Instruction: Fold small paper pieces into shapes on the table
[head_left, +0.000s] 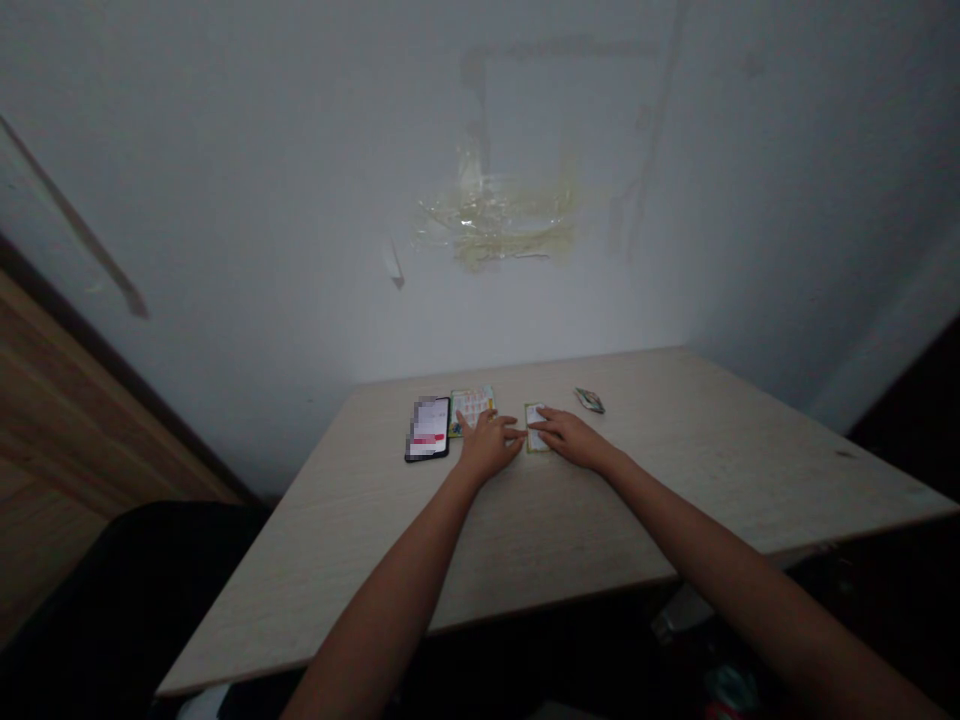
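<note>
My left hand point(491, 443) rests on the table with its fingers spread. It partly covers a colourful printed sheet point(474, 399), and its fingertips reach toward a small white paper with a yellow-green border point(535, 443). Over the right side of that small paper lies my right hand point(576, 438), fingers stretched out and touching it. Part of the paper is hidden under these fingers. Left of the printed sheet, a black-edged smartphone point(439, 426) lies with its screen lit.
All of this is on a pale wood table point(637, 560) set against a grey wall point(262, 200) with old tape point(510, 220) stuck to it. Behind my right hand lies a small crumpled, coloured piece point(589, 400). A dark object point(150, 590) stands beyond the left table edge.
</note>
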